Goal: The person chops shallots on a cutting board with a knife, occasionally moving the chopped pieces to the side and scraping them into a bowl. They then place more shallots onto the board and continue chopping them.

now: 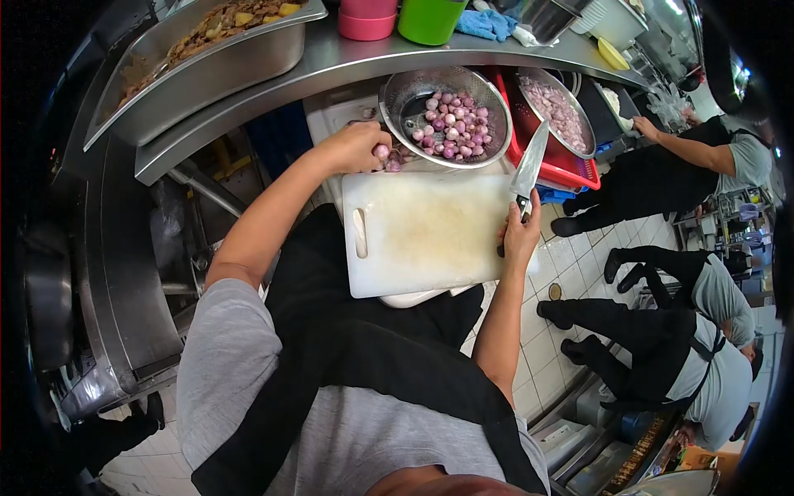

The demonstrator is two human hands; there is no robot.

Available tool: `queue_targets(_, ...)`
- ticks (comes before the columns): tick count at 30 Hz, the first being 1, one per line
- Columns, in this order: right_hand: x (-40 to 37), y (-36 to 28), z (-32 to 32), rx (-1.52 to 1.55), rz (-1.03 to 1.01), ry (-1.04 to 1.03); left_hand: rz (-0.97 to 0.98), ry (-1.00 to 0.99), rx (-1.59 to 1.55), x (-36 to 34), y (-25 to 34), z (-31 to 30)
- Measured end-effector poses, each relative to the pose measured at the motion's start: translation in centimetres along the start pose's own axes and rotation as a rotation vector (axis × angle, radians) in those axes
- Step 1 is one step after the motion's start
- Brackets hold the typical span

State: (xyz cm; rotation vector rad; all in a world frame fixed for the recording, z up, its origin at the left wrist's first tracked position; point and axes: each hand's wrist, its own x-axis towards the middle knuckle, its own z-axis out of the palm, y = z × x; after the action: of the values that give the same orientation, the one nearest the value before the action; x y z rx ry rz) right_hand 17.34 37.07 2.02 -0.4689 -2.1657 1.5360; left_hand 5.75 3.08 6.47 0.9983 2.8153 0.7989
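1. Wearing a grey shirt (227, 355) and a black apron (372, 347), the person leans over a white cutting board (430, 240), yellowed across its middle, with its handle slot at the left.
2. At the board's right edge, the right hand (521, 236) is wrapped around the handle of a knife (531, 161), its blade pointing away from the body.
3. Just beyond the board's far left corner, the left hand (360, 149) has its fingers curled on small purple onions (381, 152); how many, I cannot tell.
4. Beside that hand stands a metal bowl with holes (504, 132), more whole onions (455, 124) heaped toward its right side.
5. To its right, a red basket (583, 171) bears a second bowl (581, 151) of pale pink onion pieces (556, 107).
6. Along the steel counter (356, 62) sit a deep pan (219, 87) of cooked food, a pink tub (368, 23), a green tub (430, 21) and a blue cloth (486, 25).
7. Farther right, co-workers (662, 174) stand on white floor tiles (538, 331).
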Motion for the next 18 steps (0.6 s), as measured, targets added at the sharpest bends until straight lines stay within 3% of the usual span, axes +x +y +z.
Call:
queue_targets(4,0.4,1.5,0.0,-0.019,-0.052,0.017,-0.096,-0.061,0.08,0.7,0.1,1.4)
queue_targets(6,0.3,1.3,0.0,-0.034,-0.067,0.018,0.02,0.017,0.027,0.4,0.7,1.0)
queue_targets(10,0.0,0.5,0.1,-0.006,-0.023,0.006,-0.007,-0.038,0.013,0.0,1.0,0.4)
queue_targets(13,-0.1,0.3,0.0,0.003,-0.014,0.011,0.053,0.057,0.061,-0.6,1.4,0.4)
queue_targets(16,0.1,0.7,0.0,0.008,-0.024,0.008,-0.072,0.103,0.076,-1.0,2.9,-0.1)
queue_targets(18,0.1,0.7,0.0,0.011,-0.032,0.005,0.109,0.464,0.131,-1.0,4.0,0.3)
